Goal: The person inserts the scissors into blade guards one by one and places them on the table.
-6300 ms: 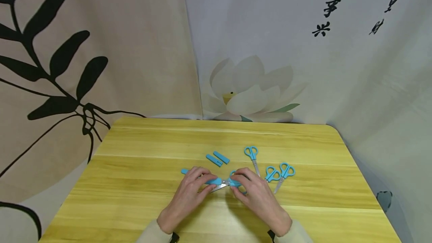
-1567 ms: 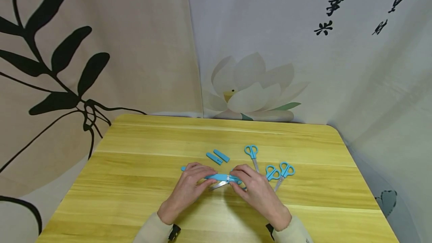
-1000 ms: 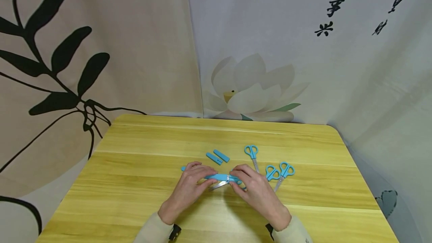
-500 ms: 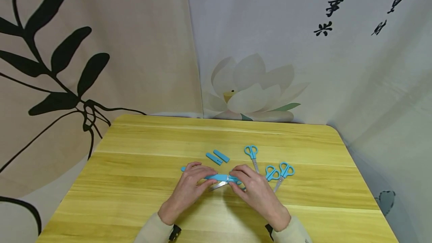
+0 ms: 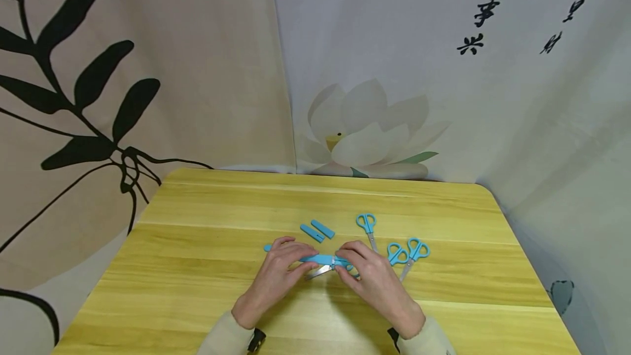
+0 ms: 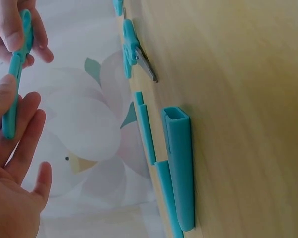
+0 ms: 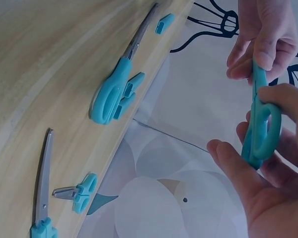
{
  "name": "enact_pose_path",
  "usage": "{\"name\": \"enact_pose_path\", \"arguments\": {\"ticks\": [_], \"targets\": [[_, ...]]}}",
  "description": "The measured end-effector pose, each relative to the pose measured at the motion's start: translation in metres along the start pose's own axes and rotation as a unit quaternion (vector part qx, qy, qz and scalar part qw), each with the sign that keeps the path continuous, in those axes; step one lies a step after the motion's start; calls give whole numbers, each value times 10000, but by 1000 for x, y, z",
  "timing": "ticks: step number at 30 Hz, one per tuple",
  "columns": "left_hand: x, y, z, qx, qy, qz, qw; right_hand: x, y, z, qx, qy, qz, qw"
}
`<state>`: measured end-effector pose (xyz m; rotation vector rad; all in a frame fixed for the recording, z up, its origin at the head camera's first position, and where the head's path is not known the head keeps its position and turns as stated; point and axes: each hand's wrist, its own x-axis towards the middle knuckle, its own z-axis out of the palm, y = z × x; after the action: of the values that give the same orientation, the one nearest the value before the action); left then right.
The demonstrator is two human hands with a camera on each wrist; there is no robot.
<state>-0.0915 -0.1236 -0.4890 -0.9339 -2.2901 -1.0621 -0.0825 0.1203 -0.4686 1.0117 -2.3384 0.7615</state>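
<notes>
In the head view both hands hold one small pair of blue-handled scissors (image 7: 266, 131) over the table. The left hand (image 5: 272, 274) pinches the blue sheath (image 5: 321, 259) that covers the blades, thumb against the fingers. My right hand (image 5: 377, 284) grips the handles between thumb and fingers. Sheath and handles meet end to end, with a thin pale strip at the joint. Beneath the hands lies another pair of scissors with a bare silver blade (image 5: 319, 272); its handles are partly hidden by the right hand.
Two loose blue sheaths (image 5: 317, 232) lie beyond the hands. A third sheath (image 6: 179, 163) is mostly covered by the left hand in the head view. To the right are unsheathed scissors (image 5: 367, 223), with two more pairs (image 5: 418, 250) side by side. A printed curtain hangs behind the table (image 5: 197, 201).
Several seconds ago, metal showed between the sheath and the handles; now the sheath sits up against the handles. Over the last second and a half, both hands stay nearly still.
</notes>
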Motion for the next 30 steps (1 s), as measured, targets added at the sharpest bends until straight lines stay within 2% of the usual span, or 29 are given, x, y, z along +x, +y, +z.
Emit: {"name": "enact_pose_path", "arguments": {"ticks": [23, 30], "targets": [[0, -4, 4, -108, 50, 184, 9998, -1, 3, 0, -59, 7, 21, 10000], [3, -4, 4, -149, -22, 122, 9998, 0, 3, 0, -98, -60, 103, 9999]]}}
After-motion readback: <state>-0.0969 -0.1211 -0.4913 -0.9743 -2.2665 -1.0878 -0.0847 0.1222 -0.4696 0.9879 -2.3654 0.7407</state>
